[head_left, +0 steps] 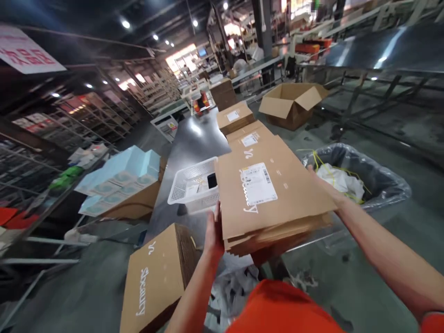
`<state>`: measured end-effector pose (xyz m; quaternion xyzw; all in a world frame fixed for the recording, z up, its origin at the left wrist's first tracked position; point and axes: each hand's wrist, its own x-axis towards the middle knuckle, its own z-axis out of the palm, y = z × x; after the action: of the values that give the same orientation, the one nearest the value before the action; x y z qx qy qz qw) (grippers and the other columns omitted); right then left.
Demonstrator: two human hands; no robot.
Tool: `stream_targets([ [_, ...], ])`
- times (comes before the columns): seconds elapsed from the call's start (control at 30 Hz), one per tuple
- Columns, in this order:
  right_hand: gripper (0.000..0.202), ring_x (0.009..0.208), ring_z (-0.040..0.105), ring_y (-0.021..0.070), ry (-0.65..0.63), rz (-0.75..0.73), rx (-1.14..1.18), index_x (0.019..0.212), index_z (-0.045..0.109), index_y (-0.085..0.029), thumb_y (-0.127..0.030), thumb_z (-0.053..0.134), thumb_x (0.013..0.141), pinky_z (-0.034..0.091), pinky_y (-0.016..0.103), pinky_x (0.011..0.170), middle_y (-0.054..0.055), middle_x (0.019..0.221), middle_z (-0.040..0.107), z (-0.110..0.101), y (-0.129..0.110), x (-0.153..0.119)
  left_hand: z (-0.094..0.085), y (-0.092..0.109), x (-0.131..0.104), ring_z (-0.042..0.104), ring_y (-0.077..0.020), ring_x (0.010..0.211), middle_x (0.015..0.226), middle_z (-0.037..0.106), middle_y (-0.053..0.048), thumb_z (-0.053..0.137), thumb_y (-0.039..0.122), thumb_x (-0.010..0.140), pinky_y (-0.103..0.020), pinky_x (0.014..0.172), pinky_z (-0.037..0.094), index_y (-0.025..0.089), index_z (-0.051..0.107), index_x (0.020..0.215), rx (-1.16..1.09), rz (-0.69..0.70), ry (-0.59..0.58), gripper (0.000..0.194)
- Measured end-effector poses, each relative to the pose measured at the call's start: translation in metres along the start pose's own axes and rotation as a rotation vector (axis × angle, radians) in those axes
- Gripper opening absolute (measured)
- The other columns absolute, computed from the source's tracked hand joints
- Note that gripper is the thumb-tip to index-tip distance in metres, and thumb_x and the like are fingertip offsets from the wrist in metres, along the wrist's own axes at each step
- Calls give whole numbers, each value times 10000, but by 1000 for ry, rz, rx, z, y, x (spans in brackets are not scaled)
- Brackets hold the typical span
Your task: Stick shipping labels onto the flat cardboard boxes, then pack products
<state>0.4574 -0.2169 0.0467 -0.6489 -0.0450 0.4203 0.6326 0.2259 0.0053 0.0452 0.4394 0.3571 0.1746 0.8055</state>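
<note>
A stack of flattened cardboard boxes [277,180] with a white label on top lies between my two hands. My left hand [213,233] presses on its left side, thumb up and fingers partly under the edge. At the right edge is my right hand [321,185], its fingers largely hidden by the cardboard. Another stack of flat cartons [152,277] stands at the lower left. Beyond my left hand, a white plastic basket [178,185] holds a dark item and small pieces.
The metal table [187,143] carries more labelled cartons [236,118] further back. Light blue boxes [121,173] are piled at the left. To the right stand a lined bin [391,185] and an open carton [289,108] on the floor.
</note>
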Motion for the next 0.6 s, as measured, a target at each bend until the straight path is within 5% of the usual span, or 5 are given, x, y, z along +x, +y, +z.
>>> stream_targets([
  [0.17,626,1080,642,337,14,129,-159,1060,697,-385,-828,459,686,557,434,889,97,1186,680,-4,-31,-34,10,22,-21,415,-251,1367,1388,561,-27,577,580,829,-379,1099,385,297,622,1243,31,74,-166,504],
  [0.37,555,1289,476,297,179,-73,-368,1009,710,-415,-781,569,616,453,409,1059,8,1340,575,22,-33,-71,18,22,-36,472,-266,1323,1268,652,-63,650,460,820,-399,1135,344,254,629,1247,54,118,-182,475],
  [0.47,501,1308,461,296,221,-200,-451,982,721,-387,-725,582,639,393,435,1112,-13,1334,582,28,-37,-66,17,30,-40,483,-263,1314,1319,619,-22,695,402,789,-401,1116,375,316,570,1311,-13,97,-122,543],
  [0.6,437,1253,525,320,165,-221,-375,972,716,-345,-654,555,709,518,475,990,13,1256,644,20,-64,-28,38,53,-15,534,-300,1260,1302,630,-24,753,302,703,-422,1055,441,305,576,1304,-79,120,-22,627],
])
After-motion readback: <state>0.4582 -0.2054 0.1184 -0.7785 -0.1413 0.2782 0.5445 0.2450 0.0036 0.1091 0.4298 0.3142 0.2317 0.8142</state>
